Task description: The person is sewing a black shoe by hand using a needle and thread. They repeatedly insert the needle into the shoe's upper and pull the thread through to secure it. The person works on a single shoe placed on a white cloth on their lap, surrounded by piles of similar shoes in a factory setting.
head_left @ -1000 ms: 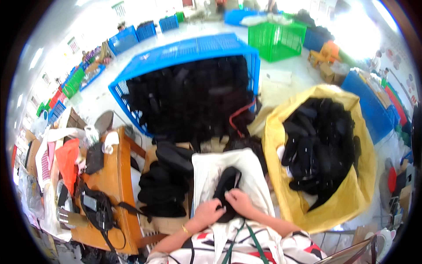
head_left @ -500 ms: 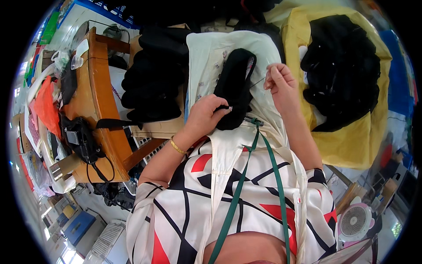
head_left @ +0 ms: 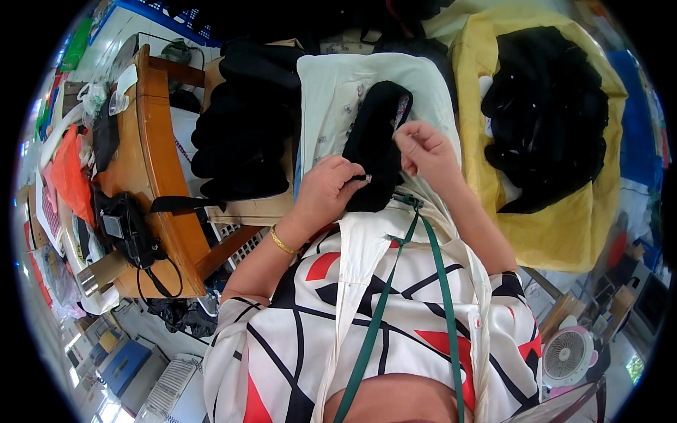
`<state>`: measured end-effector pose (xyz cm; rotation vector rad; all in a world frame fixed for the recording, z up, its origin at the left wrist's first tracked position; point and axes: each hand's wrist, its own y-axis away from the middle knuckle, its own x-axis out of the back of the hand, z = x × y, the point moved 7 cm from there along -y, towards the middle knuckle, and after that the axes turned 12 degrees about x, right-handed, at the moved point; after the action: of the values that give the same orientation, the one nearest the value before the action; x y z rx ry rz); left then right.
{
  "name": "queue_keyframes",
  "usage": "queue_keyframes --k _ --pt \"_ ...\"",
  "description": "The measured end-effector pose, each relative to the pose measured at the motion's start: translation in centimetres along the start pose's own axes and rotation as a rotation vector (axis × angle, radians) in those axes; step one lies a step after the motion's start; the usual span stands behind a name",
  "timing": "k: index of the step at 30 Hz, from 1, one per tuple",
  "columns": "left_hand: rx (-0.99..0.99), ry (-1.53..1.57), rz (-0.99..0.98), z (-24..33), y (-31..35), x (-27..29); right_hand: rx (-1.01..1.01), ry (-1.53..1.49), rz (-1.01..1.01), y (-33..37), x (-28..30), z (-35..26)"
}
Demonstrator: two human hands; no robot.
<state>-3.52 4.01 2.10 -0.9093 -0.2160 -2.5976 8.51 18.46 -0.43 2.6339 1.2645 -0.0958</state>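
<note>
A black cloth shoe point(head_left: 370, 151) with a patterned lining lies on the white cloth point(head_left: 321, 70) over my lap, its opening facing up. My left hand point(head_left: 330, 189) is closed on the shoe's near left edge, thumb and fingers pinching the rim where a bit of pale lining shows. Against the shoe's right edge, my right hand point(head_left: 427, 151) is closed in a pinch with the fingertips together. Whatever sits between those fingertips is too small to make out.
Several black shoes point(head_left: 243, 141) are piled on cardboard at the left, beside a wooden chair point(head_left: 166, 176) with a small black bag point(head_left: 127, 225). At the right stands a yellow sack-lined container point(head_left: 557, 243) full of black shoes point(head_left: 546, 120). Green straps point(head_left: 441, 282) hang down my front.
My right hand has come down and left, from beyond the shoe's right side to its edge. The thin thread seen between hand and shoe no longer shows. My left hand keeps its pinch.
</note>
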Motion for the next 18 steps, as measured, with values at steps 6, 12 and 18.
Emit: queue_keyframes --k 6,12,18 --pt "-0.003 -0.005 0.028 -0.1 0.1 -0.1 0.170 0.658 -0.247 1.8 -2.6 -0.3" --pt "-0.001 0.017 0.075 -0.6 0.6 -0.4 0.281 0.809 -0.337 3.4 -3.6 -1.5" --pt "-0.037 0.008 0.118 -0.9 1.0 -0.7 0.249 0.865 -0.369 4.0 -3.7 -1.0"
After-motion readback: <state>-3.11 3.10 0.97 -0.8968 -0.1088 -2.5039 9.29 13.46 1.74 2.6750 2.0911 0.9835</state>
